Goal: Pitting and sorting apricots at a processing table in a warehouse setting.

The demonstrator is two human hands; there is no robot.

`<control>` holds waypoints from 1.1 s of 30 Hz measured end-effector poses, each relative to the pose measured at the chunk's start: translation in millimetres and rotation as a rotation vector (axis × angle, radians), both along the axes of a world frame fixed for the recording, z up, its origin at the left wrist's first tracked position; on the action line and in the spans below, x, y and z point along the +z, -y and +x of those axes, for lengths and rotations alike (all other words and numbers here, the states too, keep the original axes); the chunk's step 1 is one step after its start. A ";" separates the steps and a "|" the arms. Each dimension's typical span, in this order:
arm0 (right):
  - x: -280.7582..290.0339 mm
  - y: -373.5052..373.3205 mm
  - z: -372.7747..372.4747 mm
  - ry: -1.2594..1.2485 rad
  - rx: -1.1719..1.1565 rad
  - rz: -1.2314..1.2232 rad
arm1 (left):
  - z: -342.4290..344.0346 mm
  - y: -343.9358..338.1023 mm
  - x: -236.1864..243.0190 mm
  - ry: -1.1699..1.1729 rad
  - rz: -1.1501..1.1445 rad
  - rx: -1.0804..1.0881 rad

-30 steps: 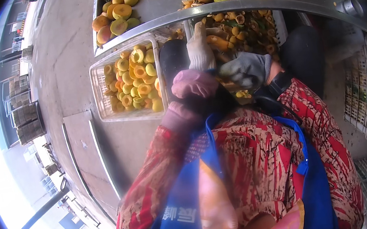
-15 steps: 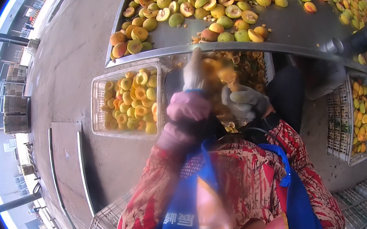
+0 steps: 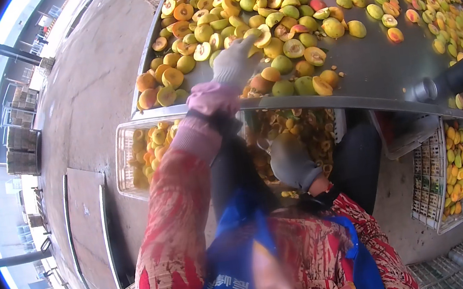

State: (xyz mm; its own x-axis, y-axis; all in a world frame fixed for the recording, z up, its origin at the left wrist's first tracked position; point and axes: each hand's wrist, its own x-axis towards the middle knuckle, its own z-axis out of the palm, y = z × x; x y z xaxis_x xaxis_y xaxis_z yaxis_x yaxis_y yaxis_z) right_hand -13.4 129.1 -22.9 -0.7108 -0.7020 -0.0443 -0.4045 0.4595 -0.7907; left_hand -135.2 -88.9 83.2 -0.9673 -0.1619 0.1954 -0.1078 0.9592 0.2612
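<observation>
My left hand (image 3: 233, 62), in a white knitted glove, reaches over the front edge of the metal table (image 3: 373, 80). Its fingers stretch out and touch the pile of halved yellow-green peaches (image 3: 278, 16); whether one is pinched is blurred. Below the table edge, my right hand (image 3: 292, 162) wears a grey glove and is closed. A small tool with a pale metal end (image 3: 264, 144) pokes out of it, its kind unclear. Under that hand sits a crate of fruit pieces and pits (image 3: 323, 125), between my dark-trousered knees.
On the left stands a white crate (image 3: 121, 163) of peach halves. A second fruit-filled crate (image 3: 428, 176) is at the right. A dark flask-like cylinder (image 3: 459, 77) lies near the table's right edge. Stacked crates (image 3: 22, 153) stand far left.
My left hand has gone from over the crate forward onto the table's fruit. My right hand has moved slightly down and left. The blurred orange fruit between my hands is gone from there.
</observation>
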 end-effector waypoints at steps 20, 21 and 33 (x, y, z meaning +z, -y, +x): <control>75.9 6.1 -18.8 1.117 -0.327 -0.963 | 147.8 -81.7 -13.8 -0.159 1.769 0.061; 42.0 13.1 -18.1 0.952 -0.246 -1.037 | 147.6 -89.0 -29.2 -0.291 1.336 0.034; 35.5 0.9 17.3 0.326 -0.301 -0.233 | 147.1 -82.3 -66.4 -0.200 2.136 0.527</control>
